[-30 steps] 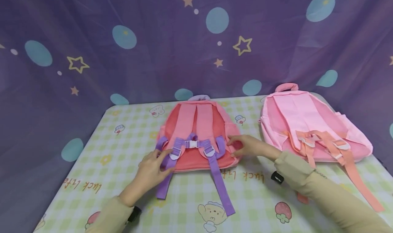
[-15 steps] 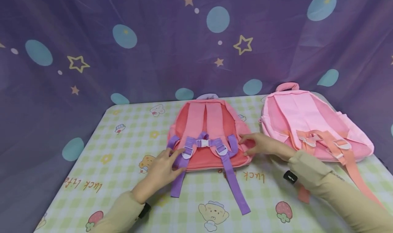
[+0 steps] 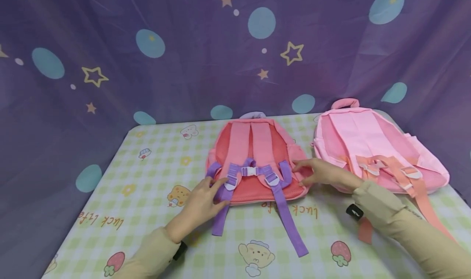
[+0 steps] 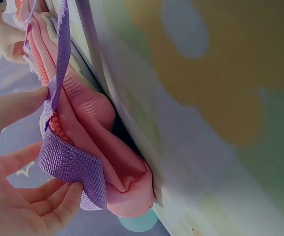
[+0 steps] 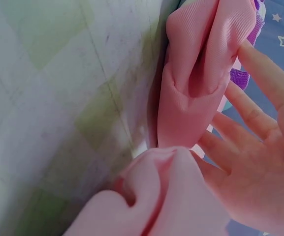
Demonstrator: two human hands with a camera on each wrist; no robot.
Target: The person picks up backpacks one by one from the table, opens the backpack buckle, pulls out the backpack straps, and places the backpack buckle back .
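Note:
A coral-pink backpack (image 3: 259,138) with purple straps and a white buckle (image 3: 251,171) lies strap side up on the table. At its lower left corner is my left hand (image 3: 200,203). Its fingertips touch the purple webbing (image 4: 70,160), with thumb and fingers apart in the left wrist view. My right hand (image 3: 324,172) is at the lower right side, fingers spread and fairly straight. In the right wrist view, its fingertips (image 5: 252,54) touch the bag's pink side pocket (image 5: 191,110).
A lighter pink backpack (image 3: 362,132) with peach straps lies close by on the right, its side near my right hand. A green checked cloth (image 3: 154,177) with printed cartoons covers the table. A purple patterned curtain (image 3: 198,54) hangs behind the table's back edge.
The coral-pink backpack has slid to the right, nearer the lighter pink one. Both my hands have moved right along with it, staying at its sides. The lighter pink backpack has stayed put.

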